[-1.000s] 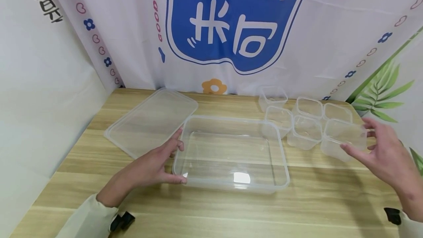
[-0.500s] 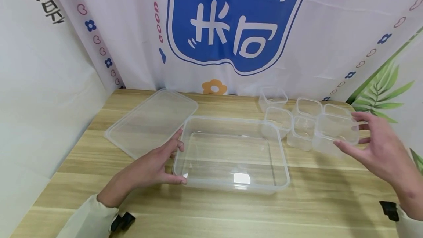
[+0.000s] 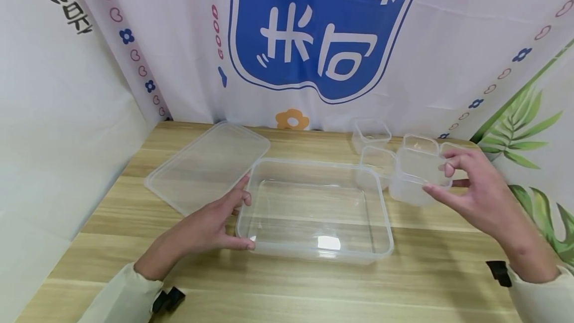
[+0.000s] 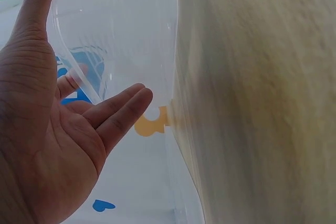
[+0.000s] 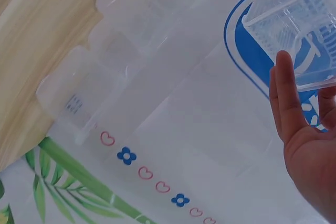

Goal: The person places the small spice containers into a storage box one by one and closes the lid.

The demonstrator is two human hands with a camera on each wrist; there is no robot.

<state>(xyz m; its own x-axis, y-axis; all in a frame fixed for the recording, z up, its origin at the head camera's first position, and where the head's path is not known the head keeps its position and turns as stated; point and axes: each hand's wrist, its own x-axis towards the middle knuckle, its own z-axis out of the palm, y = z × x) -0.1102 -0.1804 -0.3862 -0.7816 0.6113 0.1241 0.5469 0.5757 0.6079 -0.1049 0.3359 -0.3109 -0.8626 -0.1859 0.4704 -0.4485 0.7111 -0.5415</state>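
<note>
My right hand (image 3: 477, 188) grips a small clear plastic container (image 5: 286, 22) by its rim, thumb in front and fingers behind. It is raised off the table and overlaps the other small containers in the head view. My left hand (image 3: 219, 221) rests at the left end of a large clear rectangular container (image 3: 309, 258). Its thumb touches the front left corner; in the left wrist view two fingers (image 4: 123, 111) stretch out straight beside the wall. The large container stands upright on the table with nothing inside it.
A flat translucent lid (image 3: 208, 163) lies left of the large container, partly behind it. Several small clear containers stand at the back right, among them a rear container (image 3: 371, 136) and one by the large rim (image 3: 376, 161). A printed curtain (image 3: 179, 64) closes off the back.
My right hand has moved left with the small container, from the right end of the group to over its middle. My left hand and the large container stay in place.
</note>
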